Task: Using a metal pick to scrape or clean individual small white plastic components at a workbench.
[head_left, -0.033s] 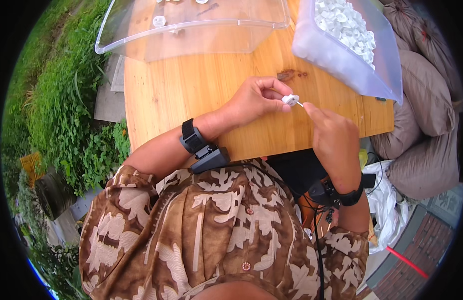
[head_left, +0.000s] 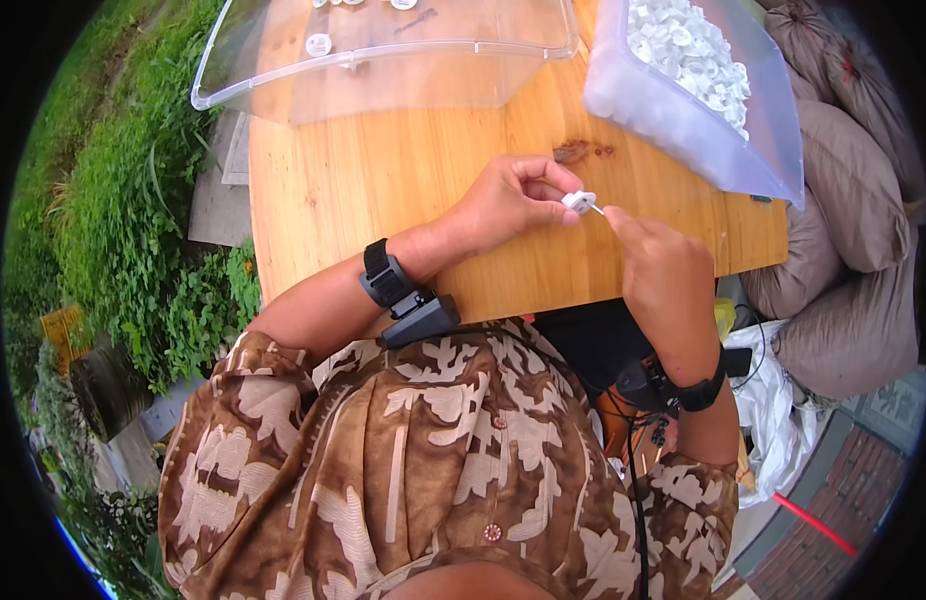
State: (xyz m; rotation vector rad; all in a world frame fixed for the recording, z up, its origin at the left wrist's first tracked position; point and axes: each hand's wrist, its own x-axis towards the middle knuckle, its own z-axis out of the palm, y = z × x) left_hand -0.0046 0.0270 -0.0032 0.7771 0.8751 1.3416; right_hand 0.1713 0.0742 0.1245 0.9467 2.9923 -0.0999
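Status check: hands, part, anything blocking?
Left hand pinching small white part over wooden table. Right hand at the part, holding a thin pin. Nothing between hands; bin of white parts behind.

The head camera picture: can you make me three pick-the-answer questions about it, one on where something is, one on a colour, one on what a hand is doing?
1. Where is the tub of small white parts?
A. right end of the wooden table
B. on the grass
C. on the person's lap

2. What colour is the small part in the fingers?
A. red
B. white
C. green

3. What is the left hand doing?
A. lying flat
B. pinching the small part
C. holding the clear tray

Answers: A, the tub stands at the table's right end; B, it looks white; B, fingertips close on it, with the right hand meeting it.
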